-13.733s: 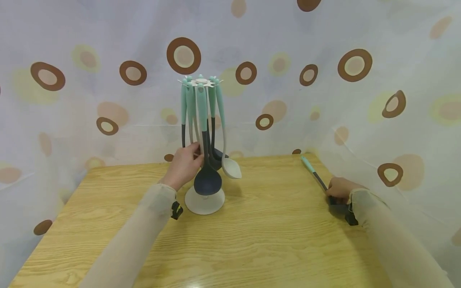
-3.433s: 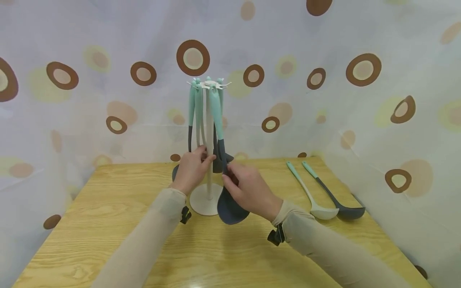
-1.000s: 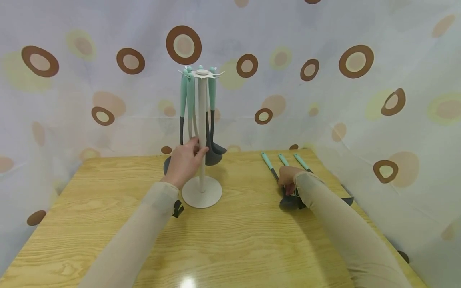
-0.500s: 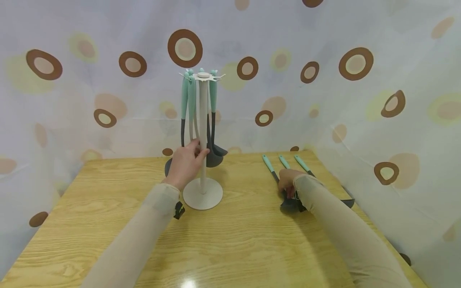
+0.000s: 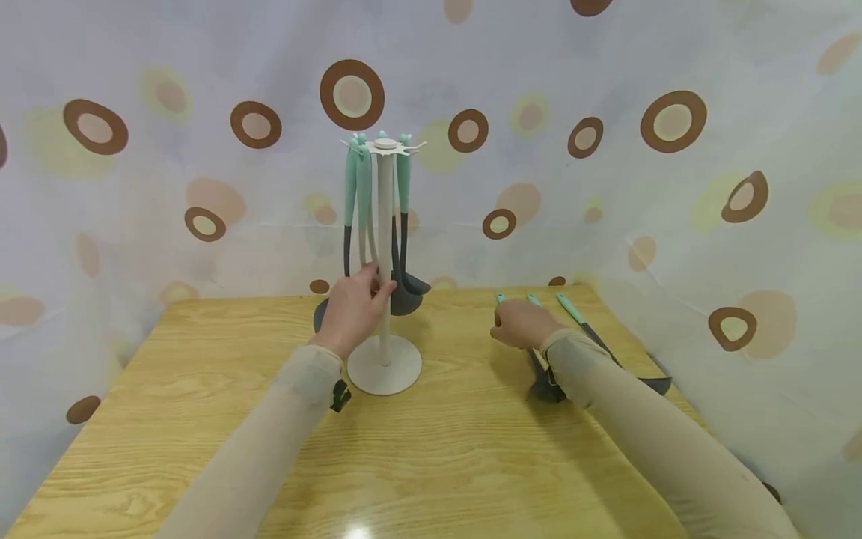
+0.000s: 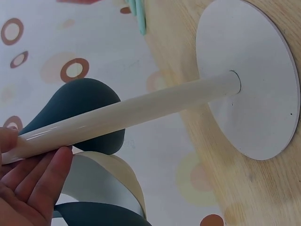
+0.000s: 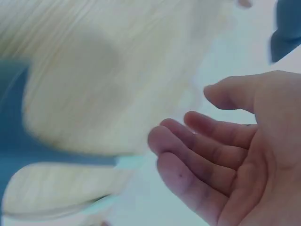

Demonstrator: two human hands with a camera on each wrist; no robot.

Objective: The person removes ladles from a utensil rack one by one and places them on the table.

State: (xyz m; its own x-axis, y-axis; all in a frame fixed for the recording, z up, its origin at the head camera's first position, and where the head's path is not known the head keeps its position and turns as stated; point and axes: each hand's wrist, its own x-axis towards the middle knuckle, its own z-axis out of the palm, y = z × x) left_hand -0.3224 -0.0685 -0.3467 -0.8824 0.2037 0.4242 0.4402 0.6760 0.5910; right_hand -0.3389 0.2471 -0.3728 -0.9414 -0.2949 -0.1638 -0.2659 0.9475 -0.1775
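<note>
My left hand [image 5: 352, 308] grips the white pole [image 6: 155, 107] of an upright utensil rack, its round base [image 5: 397, 380] flat on the table. Several mint-handled utensils hang from the rack's top [image 5: 384, 146], including a dark ladle [image 5: 411, 292] behind the pole; some heads are hidden by the hand. Over the utensils laid at the right, my right hand [image 5: 527, 323] is raised with relaxed fingers, holding nothing in the right wrist view. Nearest it lies a dark spoon [image 5: 547, 390]. Beside that, only the white ladle's handle tip [image 5: 533, 299] shows; a dark ladle [image 5: 592, 335] lies farthest right.
The wooden table [image 5: 431, 464] extends in front of the rack and to its left. A patterned curtain [image 5: 269, 195] hangs behind the table and along its right side. My right sleeve [image 5: 646, 419] covers part of the laid utensils.
Since the oldest frame, the white ladle and dark spoon have come off the rack onto the table. Just now my right hand let go of the spoon and lifted left. My left hand stays put.
</note>
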